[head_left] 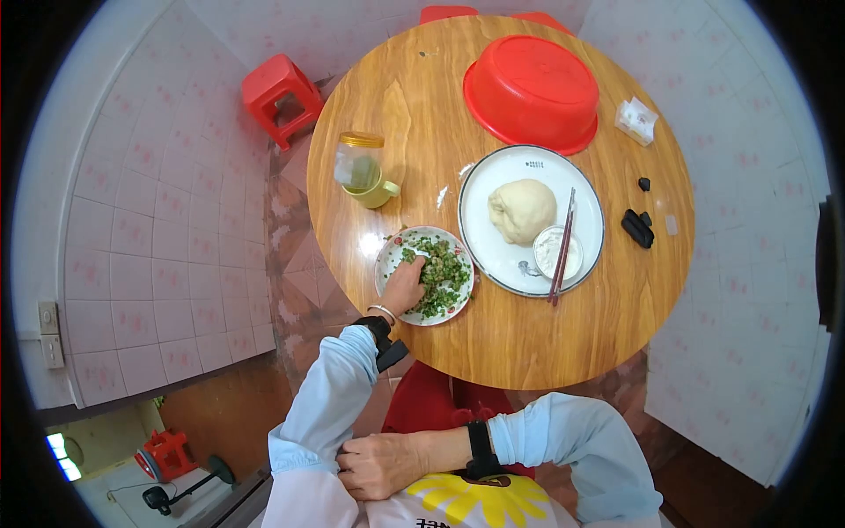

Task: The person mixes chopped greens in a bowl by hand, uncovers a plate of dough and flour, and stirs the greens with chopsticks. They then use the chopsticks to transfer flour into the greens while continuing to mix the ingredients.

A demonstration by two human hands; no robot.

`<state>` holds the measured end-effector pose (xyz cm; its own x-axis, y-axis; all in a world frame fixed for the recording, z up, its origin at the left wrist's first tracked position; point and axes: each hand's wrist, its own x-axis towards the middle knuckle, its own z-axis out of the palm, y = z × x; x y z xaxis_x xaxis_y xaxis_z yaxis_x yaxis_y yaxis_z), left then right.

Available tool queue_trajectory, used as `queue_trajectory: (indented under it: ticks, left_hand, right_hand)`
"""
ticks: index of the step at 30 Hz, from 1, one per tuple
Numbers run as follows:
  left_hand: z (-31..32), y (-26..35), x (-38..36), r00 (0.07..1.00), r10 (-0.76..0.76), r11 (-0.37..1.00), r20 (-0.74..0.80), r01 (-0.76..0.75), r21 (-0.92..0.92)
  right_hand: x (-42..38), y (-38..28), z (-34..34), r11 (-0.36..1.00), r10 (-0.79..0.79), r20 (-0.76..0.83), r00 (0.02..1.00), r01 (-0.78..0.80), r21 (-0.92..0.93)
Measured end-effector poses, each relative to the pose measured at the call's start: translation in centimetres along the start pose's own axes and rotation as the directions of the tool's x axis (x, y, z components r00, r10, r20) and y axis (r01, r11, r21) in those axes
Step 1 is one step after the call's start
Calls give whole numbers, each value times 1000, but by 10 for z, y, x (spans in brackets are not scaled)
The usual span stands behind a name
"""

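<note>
green chopped mix (449, 273) sits in the bowl (384, 267) at frame centre, likely for easy reach; the left hand (405, 289) dips in, its grip unclear; at lower centre, the right hand (378, 462) clasps the left sleeve (310, 444), perhaps steadying that arm.

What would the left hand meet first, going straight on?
The left hand is in the greens; it would first meet more of them, then probably the bowl rim, though depth is unclear.
</note>
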<state>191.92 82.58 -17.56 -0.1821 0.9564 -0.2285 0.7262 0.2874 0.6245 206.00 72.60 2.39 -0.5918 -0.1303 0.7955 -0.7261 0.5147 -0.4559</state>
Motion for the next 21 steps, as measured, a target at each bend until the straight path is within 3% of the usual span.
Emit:
queue_trajectory:
  ticks: [9, 21]
  left_hand:
    - [-4, -10, 6, 987, 17, 1000, 161, -16, -12]
    - [-2, -18, 11, 985, 87, 996, 149, -84, -25]
  right_hand:
    - [-2, 15, 5, 999, -42, 20, 999, 42, 12]
    - [-7, 31, 1, 989, -151, -18, 988, 151, -11]
